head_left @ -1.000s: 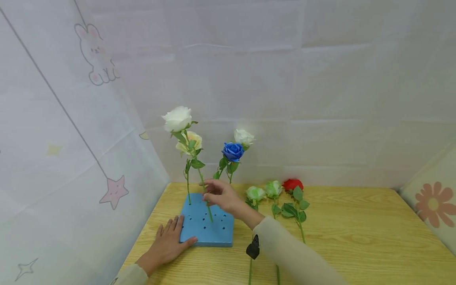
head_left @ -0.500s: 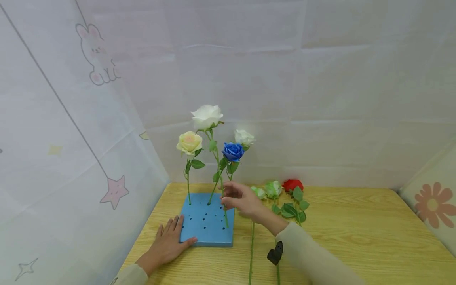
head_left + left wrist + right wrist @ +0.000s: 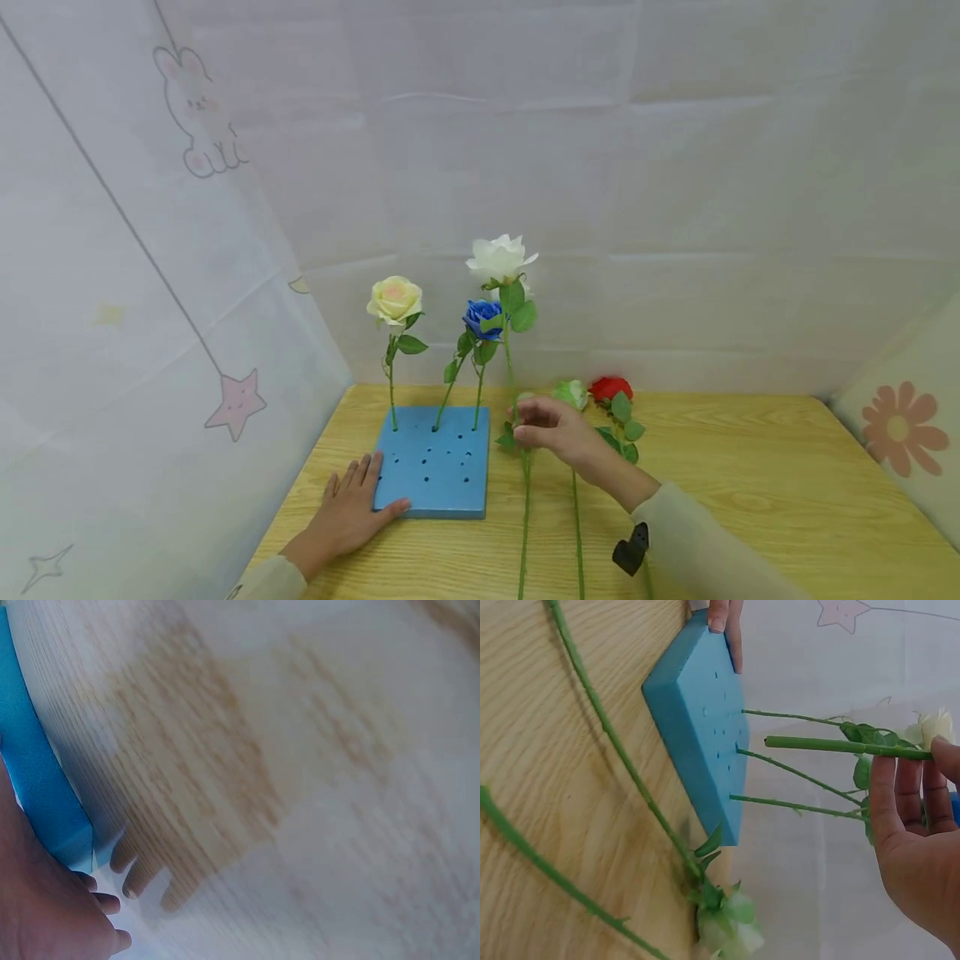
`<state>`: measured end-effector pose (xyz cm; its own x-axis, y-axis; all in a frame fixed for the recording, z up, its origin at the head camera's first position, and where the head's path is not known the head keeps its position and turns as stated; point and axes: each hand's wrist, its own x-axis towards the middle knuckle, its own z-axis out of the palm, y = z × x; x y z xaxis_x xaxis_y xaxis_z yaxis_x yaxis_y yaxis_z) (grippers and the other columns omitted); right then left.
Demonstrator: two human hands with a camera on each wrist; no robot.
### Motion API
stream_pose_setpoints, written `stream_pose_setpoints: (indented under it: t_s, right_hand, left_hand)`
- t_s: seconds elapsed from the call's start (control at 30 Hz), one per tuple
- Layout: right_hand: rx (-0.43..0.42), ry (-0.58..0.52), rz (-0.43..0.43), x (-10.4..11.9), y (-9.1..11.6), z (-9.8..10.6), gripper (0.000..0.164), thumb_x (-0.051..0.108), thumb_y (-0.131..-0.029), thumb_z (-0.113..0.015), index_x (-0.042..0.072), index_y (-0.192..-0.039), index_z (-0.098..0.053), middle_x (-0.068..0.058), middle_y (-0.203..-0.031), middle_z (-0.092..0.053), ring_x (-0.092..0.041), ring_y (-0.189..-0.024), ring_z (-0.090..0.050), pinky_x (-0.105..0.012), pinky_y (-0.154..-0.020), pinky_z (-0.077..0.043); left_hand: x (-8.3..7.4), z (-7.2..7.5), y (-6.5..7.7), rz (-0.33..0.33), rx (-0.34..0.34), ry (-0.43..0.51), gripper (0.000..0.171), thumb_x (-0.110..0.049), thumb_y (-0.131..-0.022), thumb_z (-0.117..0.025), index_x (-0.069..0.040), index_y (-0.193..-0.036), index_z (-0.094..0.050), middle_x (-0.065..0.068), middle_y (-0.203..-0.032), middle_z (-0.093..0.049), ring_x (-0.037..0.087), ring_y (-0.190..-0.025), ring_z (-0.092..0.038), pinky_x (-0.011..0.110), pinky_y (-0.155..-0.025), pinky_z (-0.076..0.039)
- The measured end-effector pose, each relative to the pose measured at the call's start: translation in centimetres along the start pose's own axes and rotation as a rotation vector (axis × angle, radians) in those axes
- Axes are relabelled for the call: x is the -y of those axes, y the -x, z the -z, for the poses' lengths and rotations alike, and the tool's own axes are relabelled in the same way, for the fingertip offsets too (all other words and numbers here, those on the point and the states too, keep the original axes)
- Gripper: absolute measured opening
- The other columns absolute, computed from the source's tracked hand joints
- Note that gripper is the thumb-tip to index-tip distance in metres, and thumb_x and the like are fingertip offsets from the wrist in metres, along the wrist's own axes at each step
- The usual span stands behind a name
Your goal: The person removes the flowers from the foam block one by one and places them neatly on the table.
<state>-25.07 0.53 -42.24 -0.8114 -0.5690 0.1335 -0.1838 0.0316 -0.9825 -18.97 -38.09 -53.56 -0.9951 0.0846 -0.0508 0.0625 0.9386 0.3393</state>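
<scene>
My right hand [image 3: 558,432] pinches the stem of a white rose [image 3: 498,260] between thumb and fingers, right of a blue block with holes [image 3: 450,497]. In the right wrist view, the cut end of this stem [image 3: 810,744] hangs free, apart from the block. My left hand [image 3: 345,512] lies with spread fingers along the block's left edge, thumb over its front corner. Standing in the block's back holes are a pale yellow rose [image 3: 395,300], a blue rose [image 3: 482,320] and another white rose, mostly hidden behind the held one.
Right of the block, a green-white rose [image 3: 572,394] and a red rose [image 3: 611,388] lie on the wooden table [image 3: 750,483]. Another green-white rose [image 3: 731,930] lies partly behind my right hand. A pale cloth wall [image 3: 675,208] rises behind the table.
My right hand has carried the white rose from above the block rightward, past its right edge. My left hand has stayed on the block.
</scene>
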Motion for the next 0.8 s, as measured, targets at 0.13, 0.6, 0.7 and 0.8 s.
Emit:
stream_pose_setpoints:
  t_s: [0.13,0.6,0.7,0.8]
  right_hand:
    - [-0.025,-0.023,-0.036,-0.5,1.1,0.7,0.042,0.02,-0.097,-0.071,0.0,-0.132,-0.059,-0.009,-0.118,-0.064,-0.03,-0.104,-0.065,-0.045,-0.092,-0.056]
    - [-0.138,-0.05,-0.131,-1.6,4.9,3.9,0.059,0.019,-0.095,-0.074,-0.006,-0.143,-0.05,-0.02,-0.123,-0.061,-0.024,-0.103,-0.067,-0.039,-0.089,-0.058]
    - [-0.16,-0.041,-0.148,-1.8,5.6,4.6,0.063,0.019,-0.095,-0.073,-0.007,-0.146,-0.046,-0.019,-0.126,-0.059,-0.019,-0.103,-0.066,-0.039,-0.089,-0.058]
    - [-0.168,-0.039,-0.154,-1.9,6.1,5.2,0.063,0.019,-0.095,-0.073,-0.007,-0.146,-0.046,-0.015,-0.123,-0.06,-0.018,-0.102,-0.065,-0.039,-0.088,-0.058]
  left_hand:
    - [0.1,0.0,0.0,0.002,0.001,0.0,0.107,-0.079,-0.091,-0.046,-0.008,-0.164,-0.011,0.024,-0.166,-0.018,0.05,-0.151,-0.015,0.074,-0.114,-0.003]
    - [-0.1,0.2,0.0,0.005,0.013,0.003,0.108,-0.08,-0.091,-0.045,-0.007,-0.164,-0.011,0.025,-0.166,-0.017,0.051,-0.151,-0.013,0.074,-0.114,-0.002]
    - [-0.1,0.2,0.0,0.002,0.005,0.003,0.108,-0.079,-0.091,-0.045,-0.007,-0.164,-0.011,0.025,-0.165,-0.018,0.051,-0.151,-0.014,0.075,-0.113,-0.002]
    - [-0.1,0.1,0.0,0.002,-0.001,0.001,0.108,-0.079,-0.091,-0.045,-0.007,-0.164,-0.011,0.026,-0.165,-0.019,0.051,-0.15,-0.015,0.075,-0.113,-0.002]
